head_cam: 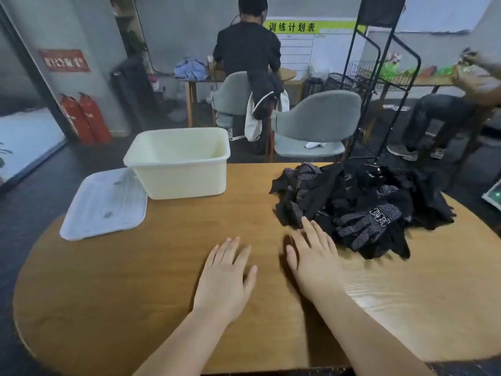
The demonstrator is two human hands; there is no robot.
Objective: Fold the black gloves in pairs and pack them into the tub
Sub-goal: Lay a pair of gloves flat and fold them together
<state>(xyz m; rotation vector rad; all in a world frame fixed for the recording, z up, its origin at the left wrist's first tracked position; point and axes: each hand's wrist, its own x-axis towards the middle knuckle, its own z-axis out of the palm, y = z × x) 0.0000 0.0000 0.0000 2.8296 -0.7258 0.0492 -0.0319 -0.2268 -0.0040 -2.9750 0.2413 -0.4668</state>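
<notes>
On the far right of the wooden table [135,294], the black gloves [320,196] lie in one loose unsorted heap, none paired or folded. A dotted glove [368,223] sits on top with its long axis roughly left to right and its fingers pointing toward the person.

The right hand [314,256] is nearer. It is palm down with fingers straight, holding nothing, and its fingertips are at the heap's near-left edge; contact cannot be confirmed. The left hand [227,275] lies flat and spread just beside it, also holding nothing.

The tub [179,180] stands well apart at far left, with no gloves visible inside. Its lid [105,204] lies alongside.

Beyond are grey chairs [317,118], a seated person [246,47] and fire extinguishers [84,118].
</notes>
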